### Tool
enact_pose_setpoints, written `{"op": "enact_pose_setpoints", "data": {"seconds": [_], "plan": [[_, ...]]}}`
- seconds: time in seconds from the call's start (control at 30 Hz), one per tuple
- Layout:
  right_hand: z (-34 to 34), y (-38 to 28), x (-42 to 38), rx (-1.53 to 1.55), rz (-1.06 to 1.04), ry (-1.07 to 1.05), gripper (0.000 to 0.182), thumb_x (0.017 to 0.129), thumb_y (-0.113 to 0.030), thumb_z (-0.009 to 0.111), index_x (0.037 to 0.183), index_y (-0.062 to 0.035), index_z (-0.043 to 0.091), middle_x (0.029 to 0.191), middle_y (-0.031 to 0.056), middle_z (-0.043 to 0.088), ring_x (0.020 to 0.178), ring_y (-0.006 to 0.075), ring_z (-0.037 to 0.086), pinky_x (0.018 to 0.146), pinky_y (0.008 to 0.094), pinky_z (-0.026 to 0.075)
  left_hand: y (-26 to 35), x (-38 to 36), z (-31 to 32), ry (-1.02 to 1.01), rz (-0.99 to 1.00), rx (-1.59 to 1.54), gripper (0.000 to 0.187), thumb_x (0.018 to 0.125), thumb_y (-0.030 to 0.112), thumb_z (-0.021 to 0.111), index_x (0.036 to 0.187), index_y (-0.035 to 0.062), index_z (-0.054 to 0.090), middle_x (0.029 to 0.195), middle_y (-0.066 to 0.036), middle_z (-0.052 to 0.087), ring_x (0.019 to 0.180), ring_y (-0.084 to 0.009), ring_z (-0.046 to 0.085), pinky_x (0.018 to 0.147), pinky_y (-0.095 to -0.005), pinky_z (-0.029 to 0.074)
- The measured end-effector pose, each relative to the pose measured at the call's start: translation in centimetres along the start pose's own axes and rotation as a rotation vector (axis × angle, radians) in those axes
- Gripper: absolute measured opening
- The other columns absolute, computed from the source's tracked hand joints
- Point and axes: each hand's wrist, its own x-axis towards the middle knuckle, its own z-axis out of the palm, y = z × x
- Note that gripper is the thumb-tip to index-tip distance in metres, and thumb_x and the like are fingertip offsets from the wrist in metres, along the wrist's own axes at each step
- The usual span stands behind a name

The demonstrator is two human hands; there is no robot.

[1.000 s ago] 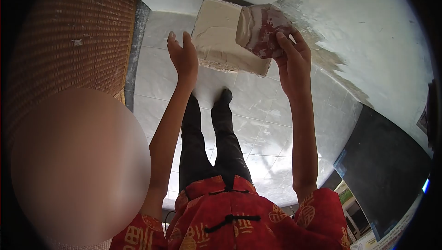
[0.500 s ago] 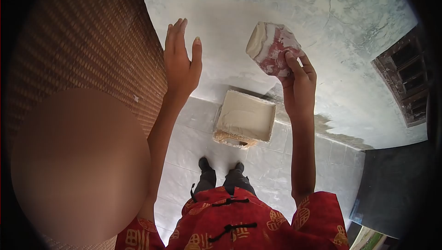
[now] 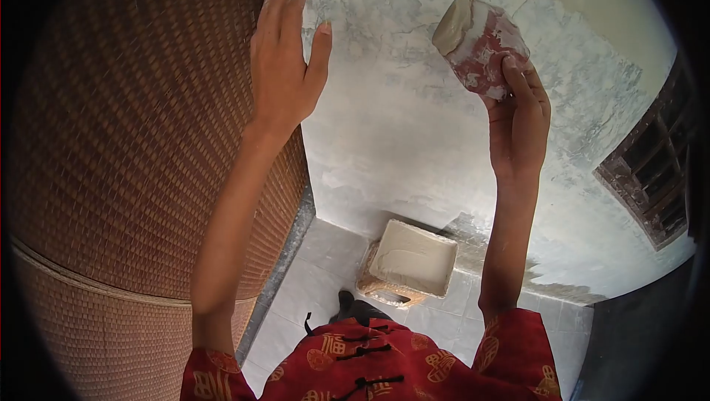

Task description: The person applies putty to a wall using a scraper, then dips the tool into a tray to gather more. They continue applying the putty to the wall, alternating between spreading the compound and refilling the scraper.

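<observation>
My right hand (image 3: 523, 124) grips a red putty spreader (image 3: 492, 50) by its lower right edge, thumb on the near side. White paste smears its surface, and a thick cream layer of putty lies along its left edge. It is held up in front of the pale, patchy wall (image 3: 384, 105). My left hand (image 3: 285, 68) is raised with nothing in it, fingers stretched upward and thumb apart, by the border between the wall and the woven panel. Below the hands, a shallow tray of cream putty (image 3: 416, 257) rests on a stool (image 3: 377, 290) beside the wall.
A brown woven panel (image 3: 148, 142) fills the left side. Dark vent openings (image 3: 658, 157) are set in the wall at right. Grey floor tiles (image 3: 310, 268) run under the stool, and a dark surface (image 3: 629, 342) stands at lower right.
The view has tipped up and shifted left, so the tray appears lower. Both hands are higher in view; the right, still holding the spreader, is farther right. The blurred round shape at left is gone.
</observation>
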Motion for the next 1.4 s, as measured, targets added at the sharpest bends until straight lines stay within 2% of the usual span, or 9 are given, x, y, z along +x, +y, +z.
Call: {"op": "enact_pose_setpoints", "data": {"seconds": [0.4,0.47,0.6,0.67,1.03,1.3,1.33,1.37,1.4], "plan": [[3.3,2.5,7.8,0.022,-0.144,-0.083,0.026,0.098,-0.012,0.062,0.121,0.0010,0.058,0.110,0.0082,0.068,0.100,0.0151,0.067,0.091,0.0330,0.057,-6.5,4.5,0.5,0.100,0.077,0.151,0.050,0.099,0.025,0.052,0.144,0.0046,0.047,0.148,-0.020,0.047,0.144,-0.0413,0.034,0.113,-0.0548,0.030],[4.2,3.1,8.4,0.001,-0.154,-0.069,0.025,0.098,-0.013,0.061,0.120,0.0005,0.059,0.110,0.0078,0.068,0.099,0.0146,0.067,0.091,0.0327,0.056,-7.4,5.0,0.8,0.057,0.067,0.146,0.047,0.103,0.023,0.048,0.145,0.0009,0.046,0.150,-0.019,0.044,0.146,-0.0384,0.030,0.119,-0.0510,0.024],[5.6,4.4,9.4,-0.081,-0.192,-0.042,0.022,0.100,-0.016,0.060,0.116,-0.0010,0.063,0.109,0.0063,0.068,0.097,0.0129,0.067,0.090,0.0315,0.056,-10.3,6.1,2.2,0.088,0.086,0.088,0.047,0.103,0.024,0.047,0.145,0.0016,0.046,0.151,-0.018,0.044,0.147,-0.0381,0.029,0.119,-0.0508,0.024],[6.3,5.0,9.6,-0.106,-0.207,-0.018,0.022,0.100,-0.017,0.060,0.114,-0.0014,0.064,0.108,0.0058,0.069,0.097,0.0124,0.066,0.090,0.0312,0.055,-12.2,6.4,3.4,0.149,0.107,0.049,0.049,0.098,0.023,0.053,0.143,0.0045,0.049,0.148,-0.018,0.047,0.144,-0.0412,0.035,0.113,-0.0551,0.030],[13.3,7.9,10.6,-0.265,-0.388,0.124,0.018,0.100,-0.018,0.061,0.110,-0.0042,0.067,0.102,0.0020,0.070,0.091,0.0072,0.064,0.085,0.0280,0.053,-21.2,8.5,6.9,0.145,0.147,-0.133,0.049,0.101,0.026,0.051,0.146,0.0059,0.046,0.151,-0.015,0.045,0.146,-0.0389,0.031,0.115,-0.0546,0.028],[15.8,10.5,11.8,-0.409,-0.502,0.250,0.013,0.100,-0.017,0.063,0.091,-0.0066,0.064,0.076,-0.0041,0.057,0.077,0.0051,0.057,0.082,0.0255,0.049,-24.7,8.8,11.0,0.152,0.141,-0.217,0.050,0.102,0.029,0.048,0.146,0.0066,0.044,0.150,-0.015,0.044,0.145,-0.0381,0.033,0.112,-0.0558,0.031],[15.6,10.8,12.2,-0.411,-0.506,0.246,0.013,0.100,-0.017,0.063,0.091,-0.0066,0.064,0.076,-0.0041,0.057,0.077,0.0051,0.057,0.082,0.0255,0.049,-24.8,8.8,11.5,0.130,0.127,-0.209,0.050,0.102,0.028,0.048,0.146,0.0065,0.044,0.150,-0.016,0.043,0.145,-0.0380,0.032,0.112,-0.0558,0.031],[15.3,11.2,12.7,-0.444,-0.533,0.206,0.012,0.100,-0.016,0.063,0.103,-0.0042,0.065,0.088,-0.0004,0.063,0.083,0.0065,0.060,0.085,0.0264,0.051,-25.0,8.8,12.0,0.109,0.111,-0.198,0.050,0.102,0.028,0.048,0.146,0.0063,0.044,0.150,-0.016,0.043,0.145,-0.0379,0.032,0.111,-0.0558,0.032],[15.3,11.4,13.2,-0.475,-0.559,0.164,0.020,0.099,-0.014,0.064,0.114,-0.0019,0.066,0.100,0.0034,0.069,0.090,0.0078,0.064,0.087,0.0272,0.052,-25.2,8.9,12.4,0.116,0.108,-0.195,0.050,0.102,0.028,0.048,0.146,0.0063,0.044,0.150,-0.016,0.043,0.145,-0.0379,0.032,0.111,-0.0558,0.032]]}}
